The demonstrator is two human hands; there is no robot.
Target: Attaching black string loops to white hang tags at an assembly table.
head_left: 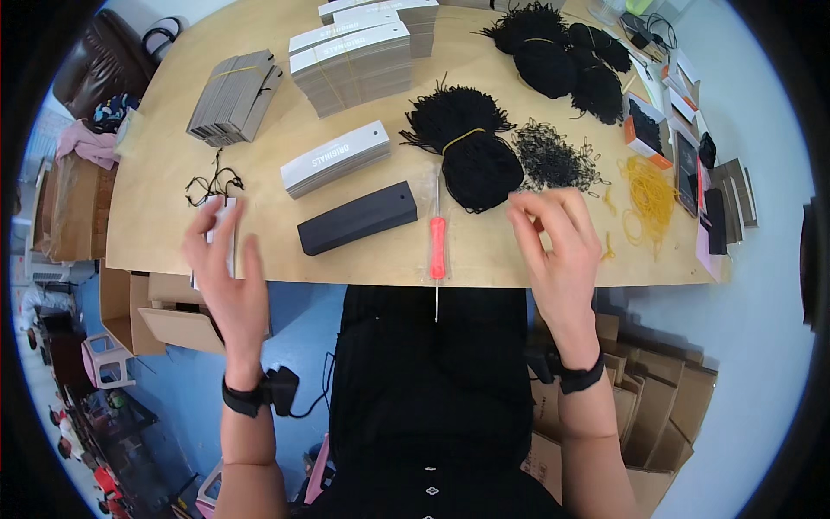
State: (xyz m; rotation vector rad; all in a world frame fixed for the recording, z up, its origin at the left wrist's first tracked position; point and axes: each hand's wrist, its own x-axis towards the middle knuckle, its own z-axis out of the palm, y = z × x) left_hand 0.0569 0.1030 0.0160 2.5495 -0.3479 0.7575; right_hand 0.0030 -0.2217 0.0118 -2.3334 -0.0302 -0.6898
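Observation:
At the left of the table my left hand (226,270) rests with its fingers apart over white hang tags (231,227), which have black cords (216,183) at their far end. My right hand (564,246) is above the front right of the table, thumb and forefinger pinched together. Whatever may be between those fingertips is too small to make out. Just beyond them lie a heap of small black wire pins (558,157) and a bundle of black cords (480,169) tied with a yellow band. A red-handled tool with a thin metal shaft (437,246) juts past the front edge.
Between my hands lie a dark block-like stack of tags (357,218) and a white stack (335,159). Banded grey stacks (232,97), tall white stacks (354,69) and more black cord bundles (549,60) stand farther back. Yellow rubber bands (648,199) and a small box (647,130) are right.

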